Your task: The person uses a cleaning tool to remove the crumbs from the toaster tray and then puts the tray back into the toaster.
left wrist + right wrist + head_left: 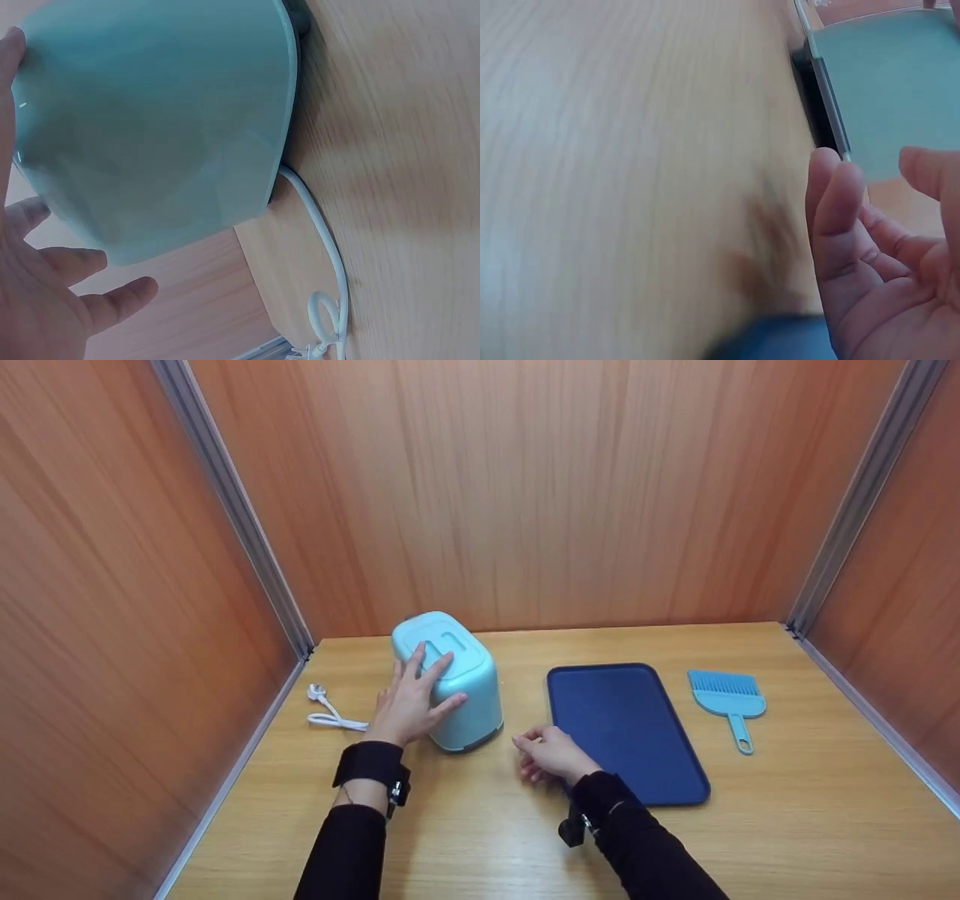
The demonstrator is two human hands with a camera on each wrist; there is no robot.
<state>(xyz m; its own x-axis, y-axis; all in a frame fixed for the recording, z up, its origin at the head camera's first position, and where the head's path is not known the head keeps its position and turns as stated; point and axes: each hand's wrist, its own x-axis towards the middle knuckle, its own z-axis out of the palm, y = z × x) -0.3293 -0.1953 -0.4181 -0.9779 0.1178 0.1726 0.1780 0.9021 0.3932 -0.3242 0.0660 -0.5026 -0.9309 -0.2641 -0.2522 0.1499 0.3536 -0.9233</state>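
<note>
This looks like a partitioned work booth: wood-grain panels [540, 495] fill the left, top centre and right of the frame, joined by grey metal posts [234, 502] at upper left and upper right, around a wood-toned bench [480, 847].

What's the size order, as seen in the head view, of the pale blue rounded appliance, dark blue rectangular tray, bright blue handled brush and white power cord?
1. Tray, partly covered
2. Appliance
3. Brush
4. Power cord
</note>
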